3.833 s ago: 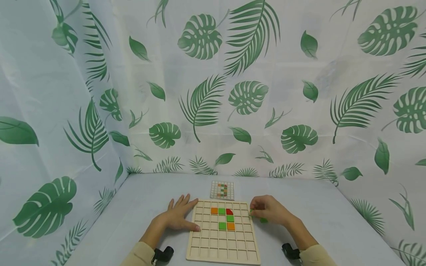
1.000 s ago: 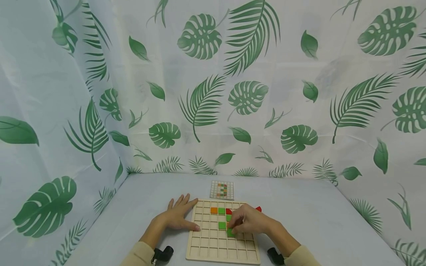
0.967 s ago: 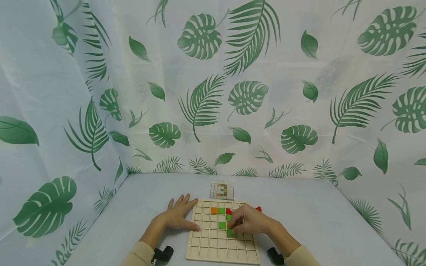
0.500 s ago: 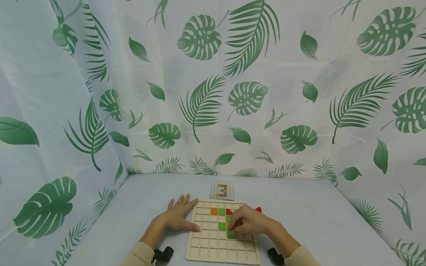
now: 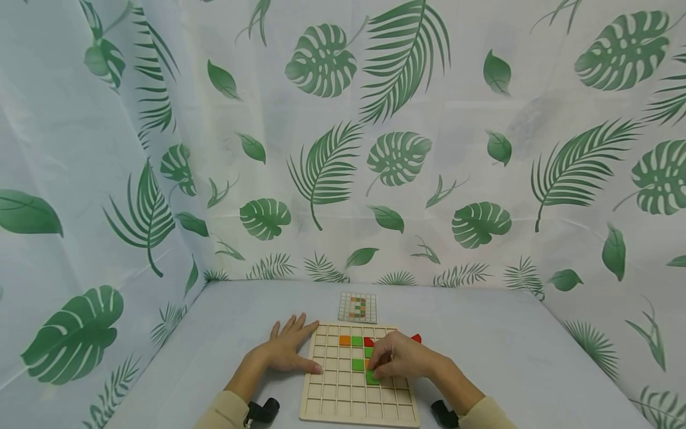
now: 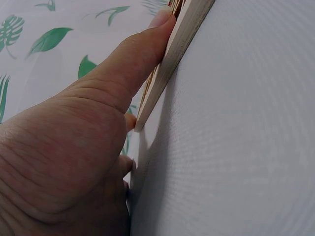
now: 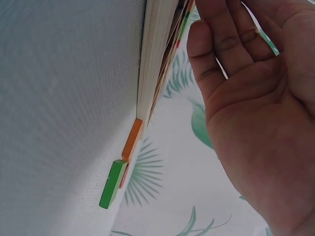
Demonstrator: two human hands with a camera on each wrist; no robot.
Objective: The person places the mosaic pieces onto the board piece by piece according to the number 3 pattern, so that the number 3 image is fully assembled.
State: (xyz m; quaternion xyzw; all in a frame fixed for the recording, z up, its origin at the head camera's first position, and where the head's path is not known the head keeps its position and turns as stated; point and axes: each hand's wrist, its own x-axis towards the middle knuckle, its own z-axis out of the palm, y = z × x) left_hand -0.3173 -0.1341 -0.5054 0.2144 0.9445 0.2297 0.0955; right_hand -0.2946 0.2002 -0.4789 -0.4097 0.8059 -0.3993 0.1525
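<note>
A pale wooden grid board (image 5: 333, 394) lies on the table. In its cells sit an orange tile (image 5: 345, 340), a green tile (image 5: 356, 341), a red rounded tile (image 5: 368, 341) and further green and orange tiles lower down. My right hand (image 5: 403, 356) reaches over the board from the right, thumb and fingertips pinching a green square tile (image 5: 372, 378) at a cell below the orange one, which the fingers partly cover. My left hand (image 5: 285, 351) lies spread at the board's left side, its thumb (image 6: 147, 46) on the rim and index finger at the far corner.
Behind the board lies a small pattern card (image 5: 343, 307) with a coloured grid. Beside the board's right edge are loose tiles: an orange one (image 7: 132, 140), a green one (image 7: 112, 184) and a red one (image 5: 416, 338). A leaf-printed cloth (image 5: 343, 179) encloses the table.
From the board's right side, my right hand has moved left onto the board with a green tile. Over the last second it has hardly moved. The left hand has stayed put.
</note>
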